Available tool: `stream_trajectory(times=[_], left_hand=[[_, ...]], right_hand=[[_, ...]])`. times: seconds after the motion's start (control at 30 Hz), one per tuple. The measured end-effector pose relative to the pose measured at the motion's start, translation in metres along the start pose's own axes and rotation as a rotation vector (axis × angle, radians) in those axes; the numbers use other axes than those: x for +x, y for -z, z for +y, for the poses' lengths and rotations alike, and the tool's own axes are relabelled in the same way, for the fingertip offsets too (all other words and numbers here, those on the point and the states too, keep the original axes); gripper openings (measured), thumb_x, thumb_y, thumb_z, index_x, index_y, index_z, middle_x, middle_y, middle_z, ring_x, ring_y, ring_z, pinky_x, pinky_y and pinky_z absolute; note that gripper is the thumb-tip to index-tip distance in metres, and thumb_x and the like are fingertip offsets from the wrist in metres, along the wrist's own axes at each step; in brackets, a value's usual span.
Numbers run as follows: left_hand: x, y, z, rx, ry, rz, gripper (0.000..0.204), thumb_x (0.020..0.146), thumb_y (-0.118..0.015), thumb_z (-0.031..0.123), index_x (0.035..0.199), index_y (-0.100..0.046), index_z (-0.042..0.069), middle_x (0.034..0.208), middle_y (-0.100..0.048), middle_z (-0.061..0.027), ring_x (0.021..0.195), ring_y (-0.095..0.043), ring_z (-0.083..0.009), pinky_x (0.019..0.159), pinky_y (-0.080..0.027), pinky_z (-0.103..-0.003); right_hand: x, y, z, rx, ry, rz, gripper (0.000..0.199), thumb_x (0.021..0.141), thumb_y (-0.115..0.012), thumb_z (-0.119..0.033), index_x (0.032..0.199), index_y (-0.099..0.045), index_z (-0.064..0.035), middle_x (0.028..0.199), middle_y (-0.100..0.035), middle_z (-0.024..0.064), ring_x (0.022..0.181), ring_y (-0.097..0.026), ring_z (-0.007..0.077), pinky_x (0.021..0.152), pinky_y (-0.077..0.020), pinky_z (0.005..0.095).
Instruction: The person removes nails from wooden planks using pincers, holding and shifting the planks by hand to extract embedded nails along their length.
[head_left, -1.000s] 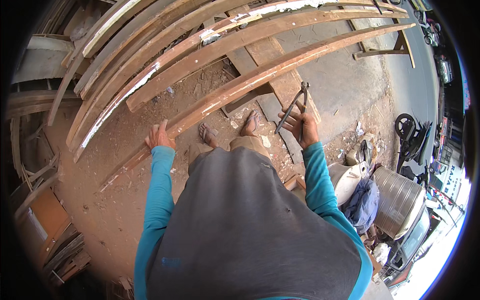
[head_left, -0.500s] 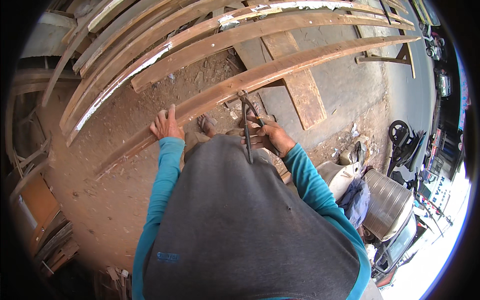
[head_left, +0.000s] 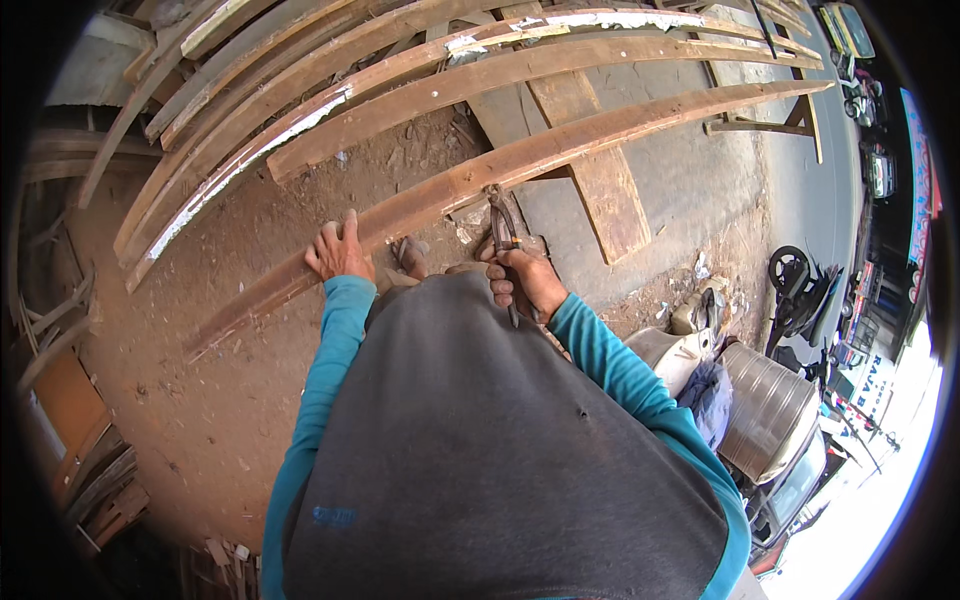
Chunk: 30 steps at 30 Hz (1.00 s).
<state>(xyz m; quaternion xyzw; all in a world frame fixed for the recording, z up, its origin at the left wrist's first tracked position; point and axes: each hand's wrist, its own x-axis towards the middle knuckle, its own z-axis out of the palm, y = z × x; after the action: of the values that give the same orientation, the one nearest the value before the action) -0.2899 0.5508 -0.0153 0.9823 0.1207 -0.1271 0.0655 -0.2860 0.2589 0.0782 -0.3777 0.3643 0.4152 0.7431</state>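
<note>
A long brown wooden beam (head_left: pixel 450 189) runs slantwise in front of me, from the lower left up to the far right. My left hand (head_left: pixel 339 249) grips its near left part, fingers over the top edge. In my right hand (head_left: pixel 527 279) is a pair of pincers (head_left: pixel 503 217), the fist closed round both handles. The pincers' jaws meet the beam's near edge; whether they bite on a nail is too small to tell. My feet show partly beneath the beam, on the dirt.
Several more beams (head_left: pixel 480 75), some with flaking white paint, lie beyond. A wide plank (head_left: pixel 610 205) crosses under the beam. To the right are a metal drum (head_left: pixel 768 410), a blue-grey cloth bag (head_left: pixel 708 400) and a parked motorcycle (head_left: pixel 800 295). Scrap wood (head_left: pixel 110 480) is piled at left.
My right hand has closed round the pincers, bringing the spread handles together. The jaws remain at the beam's near edge, and my left hand keeps its place on the beam.
</note>
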Motion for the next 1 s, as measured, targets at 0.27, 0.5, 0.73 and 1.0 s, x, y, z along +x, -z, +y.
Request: stream_trajectory(times=[0.27, 0.5, 0.73, 1.0], left_hand=[[0.007, 0.005, -0.001, 0.032, 0.007, -0.121, 0.087, 0.07, -0.087, 0.015, 0.145, -0.046, 0.028, 0.133, -0.049, -0.01, 0.129, -0.046, -0.0315, 0.109, -0.028, -0.053], [0.038, 0.006, -0.012, 0.026, 0.031, -0.294, 0.072, 0.074, -0.082, 0.017, 0.14, -0.054, 0.029, 0.127, -0.059, -0.0097, 0.125, -0.055, -0.03, 0.108, -0.034, -0.052], [0.049, -0.006, -0.02, 0.029, 0.019, -0.29, 0.067, 0.074, -0.08, 0.017, 0.136, -0.058, 0.03, 0.12, -0.065, -0.0103, 0.121, -0.059, -0.0302, 0.104, -0.04, -0.052], [0.039, 0.006, -0.006, 0.048, 0.034, -0.217, 0.065, 0.073, -0.083, 0.013, 0.133, -0.059, 0.024, 0.123, -0.061, -0.01, 0.124, -0.056, -0.0303, 0.104, -0.04, -0.051]], right_hand=[[0.02, -0.021, 0.033, 0.003, 0.186, 0.103, 0.009, 0.1, -0.047, -0.014, 0.101, -0.051, -0.0057, 0.077, -0.048, 0.0029, 0.06, -0.046, 0.0131, 0.051, -0.042, 0.0297], [0.101, 0.039, 0.081, -0.709, 0.768, 0.338, 0.021, 0.101, -0.051, -0.024, 0.104, -0.05, -0.0026, 0.076, -0.057, 0.0075, 0.065, -0.058, 0.0165, 0.056, -0.0481, 0.0353], [0.02, 0.107, -0.037, 0.115, 0.791, 0.349, 0.043, 0.095, -0.041, -0.009, 0.136, -0.045, 0.0047, 0.108, -0.064, 0.0212, 0.095, -0.069, 0.0322, 0.083, -0.0587, 0.0424], [-0.045, 0.151, -0.099, -0.079, 0.637, 0.185, 0.06, 0.089, -0.034, -0.002, 0.149, -0.029, 0.0061, 0.133, -0.055, 0.0291, 0.117, -0.063, 0.0416, 0.097, -0.0568, 0.0495]])
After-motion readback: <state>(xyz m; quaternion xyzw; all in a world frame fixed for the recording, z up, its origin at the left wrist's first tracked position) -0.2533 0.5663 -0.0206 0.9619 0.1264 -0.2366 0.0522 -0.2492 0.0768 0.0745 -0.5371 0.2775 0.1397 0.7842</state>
